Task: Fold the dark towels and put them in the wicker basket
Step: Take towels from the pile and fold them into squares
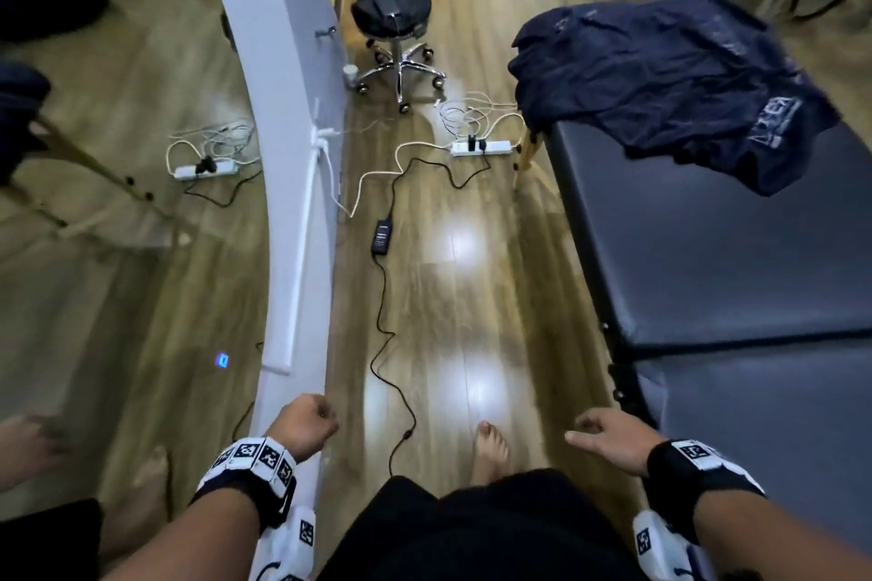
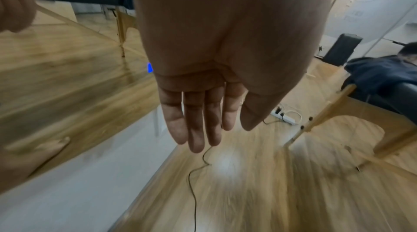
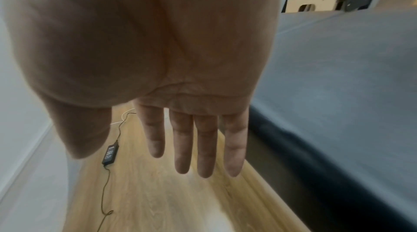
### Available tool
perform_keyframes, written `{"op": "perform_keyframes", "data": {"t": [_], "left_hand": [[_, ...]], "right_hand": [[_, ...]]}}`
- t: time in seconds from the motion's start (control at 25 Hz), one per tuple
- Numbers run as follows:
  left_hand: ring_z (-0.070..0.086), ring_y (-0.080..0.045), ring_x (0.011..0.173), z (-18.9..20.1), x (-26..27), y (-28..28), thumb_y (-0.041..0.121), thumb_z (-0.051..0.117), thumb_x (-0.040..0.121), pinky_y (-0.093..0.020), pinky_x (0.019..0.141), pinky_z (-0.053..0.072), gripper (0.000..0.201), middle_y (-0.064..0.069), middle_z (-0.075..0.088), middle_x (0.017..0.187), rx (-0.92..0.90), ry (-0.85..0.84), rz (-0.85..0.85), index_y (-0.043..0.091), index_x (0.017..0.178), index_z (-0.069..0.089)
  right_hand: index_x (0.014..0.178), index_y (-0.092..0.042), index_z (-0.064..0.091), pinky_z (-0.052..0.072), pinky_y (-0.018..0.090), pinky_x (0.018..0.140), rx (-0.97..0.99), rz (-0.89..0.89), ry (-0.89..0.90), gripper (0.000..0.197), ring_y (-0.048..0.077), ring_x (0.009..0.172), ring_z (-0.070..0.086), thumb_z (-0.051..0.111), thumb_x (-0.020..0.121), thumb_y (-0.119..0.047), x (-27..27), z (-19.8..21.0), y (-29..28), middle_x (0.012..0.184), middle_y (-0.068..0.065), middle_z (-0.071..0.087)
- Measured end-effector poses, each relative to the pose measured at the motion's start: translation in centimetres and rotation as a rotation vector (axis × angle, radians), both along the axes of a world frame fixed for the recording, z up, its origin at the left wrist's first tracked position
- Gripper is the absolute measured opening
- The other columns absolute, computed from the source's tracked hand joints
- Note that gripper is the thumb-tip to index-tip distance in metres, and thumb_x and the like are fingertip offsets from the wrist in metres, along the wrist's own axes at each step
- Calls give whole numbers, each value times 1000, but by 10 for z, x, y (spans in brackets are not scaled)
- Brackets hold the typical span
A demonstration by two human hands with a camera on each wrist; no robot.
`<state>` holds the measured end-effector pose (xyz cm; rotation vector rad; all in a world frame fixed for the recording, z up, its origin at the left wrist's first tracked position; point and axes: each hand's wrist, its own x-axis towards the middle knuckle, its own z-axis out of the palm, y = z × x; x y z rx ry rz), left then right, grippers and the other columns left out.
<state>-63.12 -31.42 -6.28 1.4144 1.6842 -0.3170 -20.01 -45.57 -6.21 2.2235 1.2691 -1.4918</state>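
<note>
Fingers of my right hand hang straight, slightly apart, holding nothing; my left hand is relaxed and empty too (free, I judge, for walking). The massage table runs just beside my right hand, with the navy shirt draped on its far end.
</note>
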Motion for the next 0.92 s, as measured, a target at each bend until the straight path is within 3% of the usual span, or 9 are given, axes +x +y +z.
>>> {"op": "perform_keyframes", "data": {"t": [0.16,0.32,0.48,0.6,0.76,0.84,0.92], "left_hand": [[60,-21,58,14,17,68,14,62,86,-22,48,41,6,-17,71,81,-13,-3,132,9,88,65],[62,-19,60,6,29,134,17,60,89,-23,49,42,10,-19,72,93,-105,-44,137,10,94,66],[58,-21,58,-24,42,241,18,58,88,-23,49,40,22,-14,64,79,-185,-77,49,0,96,66],[57,-22,57,-27,67,320,16,58,87,-24,48,40,20,-14,62,71,-168,-109,-21,-3,86,66],[52,-20,52,-21,121,415,13,60,90,-22,50,38,21,-8,59,63,-119,-145,-130,10,69,61],[54,-17,51,-16,153,452,13,62,90,-21,50,40,19,-5,60,62,-94,-127,-247,12,71,63],[62,-21,57,-15,183,482,16,64,89,-28,54,51,9,-8,68,72,-83,-141,-331,11,83,69]], "right_hand": [[125,-20,66,46,24,98,-4,90,-14,50,17,118,62,65,89,-55,15,-8,82,127,1,68],[124,-19,66,45,27,102,-47,46,18,49,15,118,62,68,88,-52,25,-17,147,126,-2,67],[121,-22,66,46,25,98,-48,20,-20,64,13,112,63,66,78,-70,46,-16,222,118,-5,68],[124,-20,66,46,24,95,-4,-47,-86,45,13,112,63,66,91,-50,62,8,278,121,-3,68],[118,-14,68,42,19,74,121,-220,-72,32,7,88,60,66,95,-36,76,30,353,97,-8,65],[113,-12,68,41,16,59,151,-415,-33,26,8,77,60,66,96,-32,85,35,380,87,-7,63],[110,-14,67,42,11,52,165,-524,2,20,9,73,62,64,97,-29,92,42,403,88,-4,65]]}}
